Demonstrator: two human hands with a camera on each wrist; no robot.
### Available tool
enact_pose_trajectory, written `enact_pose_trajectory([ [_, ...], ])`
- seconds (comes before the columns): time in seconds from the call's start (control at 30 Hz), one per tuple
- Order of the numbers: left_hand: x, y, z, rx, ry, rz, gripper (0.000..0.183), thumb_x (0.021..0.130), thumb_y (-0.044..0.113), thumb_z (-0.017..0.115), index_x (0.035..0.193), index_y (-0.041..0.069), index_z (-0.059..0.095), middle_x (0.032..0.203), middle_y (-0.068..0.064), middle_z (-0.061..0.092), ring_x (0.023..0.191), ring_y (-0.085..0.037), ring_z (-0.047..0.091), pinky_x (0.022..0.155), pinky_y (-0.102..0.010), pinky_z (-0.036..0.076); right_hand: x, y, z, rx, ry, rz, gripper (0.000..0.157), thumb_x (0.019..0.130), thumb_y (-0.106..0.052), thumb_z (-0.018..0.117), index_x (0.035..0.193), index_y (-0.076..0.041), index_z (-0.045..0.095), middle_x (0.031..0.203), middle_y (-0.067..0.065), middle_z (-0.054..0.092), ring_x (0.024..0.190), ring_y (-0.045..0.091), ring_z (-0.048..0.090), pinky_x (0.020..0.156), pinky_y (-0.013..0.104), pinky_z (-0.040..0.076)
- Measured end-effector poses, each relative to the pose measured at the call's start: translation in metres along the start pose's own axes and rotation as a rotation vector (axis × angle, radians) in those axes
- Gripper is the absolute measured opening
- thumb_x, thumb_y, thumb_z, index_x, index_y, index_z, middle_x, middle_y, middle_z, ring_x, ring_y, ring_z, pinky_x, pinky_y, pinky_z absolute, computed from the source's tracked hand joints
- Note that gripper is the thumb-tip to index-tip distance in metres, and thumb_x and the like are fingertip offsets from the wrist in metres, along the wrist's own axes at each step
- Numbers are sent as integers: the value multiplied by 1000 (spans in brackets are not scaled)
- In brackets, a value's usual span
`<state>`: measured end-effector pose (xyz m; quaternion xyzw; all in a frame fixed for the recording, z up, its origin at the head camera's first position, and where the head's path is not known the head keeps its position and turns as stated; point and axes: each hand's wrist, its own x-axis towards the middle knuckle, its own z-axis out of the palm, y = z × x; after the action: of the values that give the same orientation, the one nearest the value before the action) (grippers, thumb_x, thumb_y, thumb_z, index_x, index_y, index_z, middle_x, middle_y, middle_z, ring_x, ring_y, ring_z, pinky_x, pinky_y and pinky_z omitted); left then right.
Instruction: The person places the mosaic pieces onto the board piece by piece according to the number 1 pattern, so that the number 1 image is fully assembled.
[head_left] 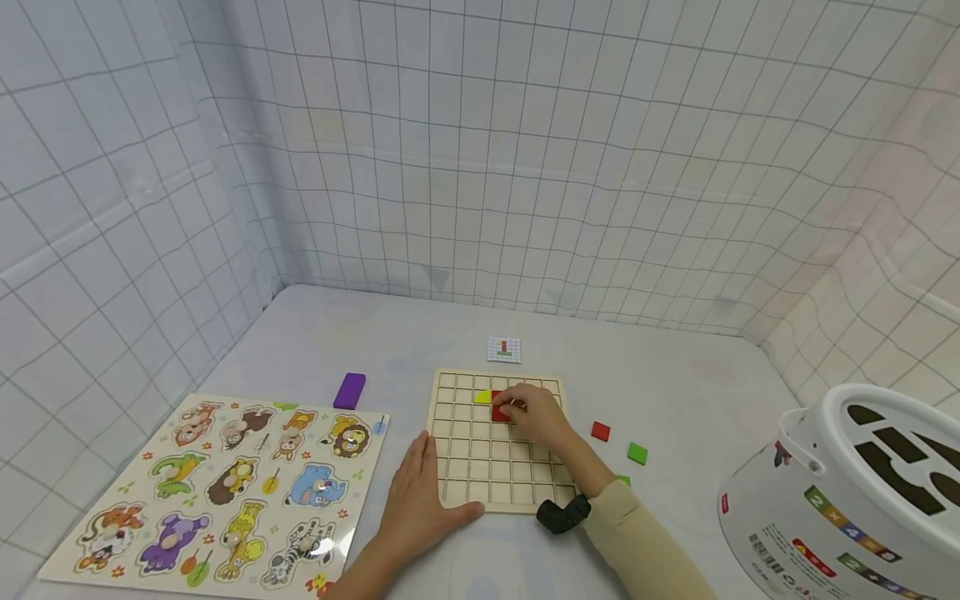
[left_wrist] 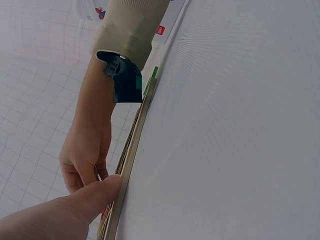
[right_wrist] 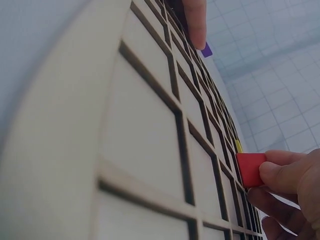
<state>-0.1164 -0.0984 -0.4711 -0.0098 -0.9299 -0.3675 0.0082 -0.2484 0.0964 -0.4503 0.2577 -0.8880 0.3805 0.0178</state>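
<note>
A wooden grid board (head_left: 470,471) lies flat on the table. My left hand (head_left: 418,498) rests at its near-left corner, fingers straight along the left side and thumb at the front edge. Over the upper middle squares, my right hand (head_left: 542,418) pinches a red square tile (right_wrist: 249,169) between thumb and fingers. The tile's edge is right at the grid in the right wrist view. Just left of the red is a yellow piece (head_left: 482,397) with a slanted side, sitting in a square. Beyond the board lies a small card (head_left: 504,350) with a coloured grid pattern.
Right of the board lie a loose red tile (head_left: 600,431) and a green tile (head_left: 637,453), with another green piece (head_left: 623,481) partly behind the right forearm. An animal puzzle board (head_left: 225,533) and a purple block (head_left: 349,391) are left. A white lidded bucket (head_left: 795,517) stands right.
</note>
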Motion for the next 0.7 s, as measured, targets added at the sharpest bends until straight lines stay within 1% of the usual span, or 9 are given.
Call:
enact_pose_trajectory([
  [0.2,0,0,0,-6,1,-3,122,69,56,81,149,-12,19,158,-26,14,145,-42,13,114,-58,19,0,1,2,-22,5,4,14,91,-3,67,102,-8,75,103,4,68,94,21,64,80,37,54],
  [0.4,1,-1,1,-3,3,1,123,69,57,81,149,-12,19,158,-26,14,145,-41,13,114,-58,19,0,4,3,-63,-12,-1,16,92,-4,66,105,-6,75,100,3,62,93,20,61,76,33,52],
  [0.7,0,-1,0,-5,2,4,122,69,57,80,149,-12,19,158,-26,14,145,-41,13,114,-58,18,0,5,5,-64,-27,10,18,93,-5,66,108,-6,74,100,2,61,91,17,59,74,32,51],
])
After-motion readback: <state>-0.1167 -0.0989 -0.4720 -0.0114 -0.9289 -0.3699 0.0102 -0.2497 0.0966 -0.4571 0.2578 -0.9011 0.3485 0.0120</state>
